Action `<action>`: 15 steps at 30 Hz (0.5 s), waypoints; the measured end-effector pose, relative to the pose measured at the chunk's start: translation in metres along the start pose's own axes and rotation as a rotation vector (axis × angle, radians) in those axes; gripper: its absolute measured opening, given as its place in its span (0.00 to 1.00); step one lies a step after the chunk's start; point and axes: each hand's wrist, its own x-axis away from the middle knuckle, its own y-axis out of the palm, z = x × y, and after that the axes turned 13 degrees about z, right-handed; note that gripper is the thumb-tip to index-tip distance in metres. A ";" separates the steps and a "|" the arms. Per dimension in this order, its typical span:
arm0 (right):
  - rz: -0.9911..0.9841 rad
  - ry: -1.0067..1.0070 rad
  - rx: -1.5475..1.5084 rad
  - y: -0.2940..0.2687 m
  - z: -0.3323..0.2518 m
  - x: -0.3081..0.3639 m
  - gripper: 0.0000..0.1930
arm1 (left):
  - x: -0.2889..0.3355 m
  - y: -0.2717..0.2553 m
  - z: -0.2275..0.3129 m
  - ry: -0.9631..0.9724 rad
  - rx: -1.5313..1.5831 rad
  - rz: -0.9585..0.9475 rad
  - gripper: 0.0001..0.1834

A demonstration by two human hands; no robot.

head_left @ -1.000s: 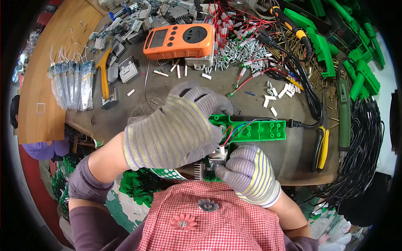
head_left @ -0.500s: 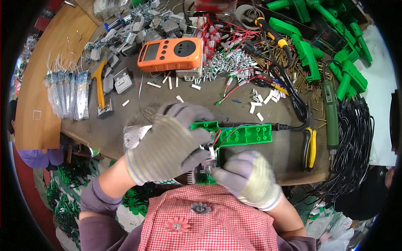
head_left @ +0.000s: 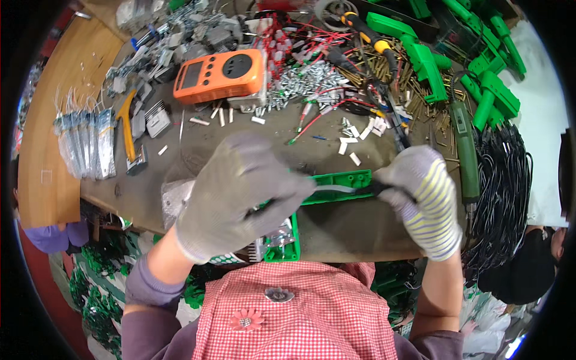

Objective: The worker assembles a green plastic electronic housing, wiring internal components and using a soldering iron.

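A long green plastic housing (head_left: 342,182) lies on the brown workbench (head_left: 354,225) in front of me. My left hand (head_left: 237,192), in a grey glove, covers and presses down its left part. My right hand (head_left: 423,198), in a striped glove, grips a black-handled tool (head_left: 369,189) whose metal tip lies along the housing toward my left hand. A second green part (head_left: 287,240) with metal pieces sits at the bench's near edge, just below my left hand.
An orange meter (head_left: 222,75) sits at the back, with piles of screws (head_left: 306,81), red wires and small white bits around it. Green housings (head_left: 420,54) and black cables (head_left: 501,174) fill the right. Bagged parts (head_left: 84,144) and yellow-handled pliers (head_left: 127,129) lie left.
My right hand has moved from under the housing out to its right end and now grips the black-handled tool. The left hand stays pressed on the housing.
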 end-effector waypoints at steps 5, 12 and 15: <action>-0.023 -0.036 0.047 0.006 -0.001 0.009 0.16 | 0.022 -0.001 0.001 -0.009 0.000 -0.046 0.15; 0.011 -0.203 0.215 0.009 0.007 -0.004 0.15 | 0.025 0.006 -0.001 -0.002 -0.044 -0.033 0.14; 0.033 -0.294 0.238 0.012 0.008 -0.008 0.14 | 0.026 0.007 -0.002 -0.001 -0.057 -0.016 0.15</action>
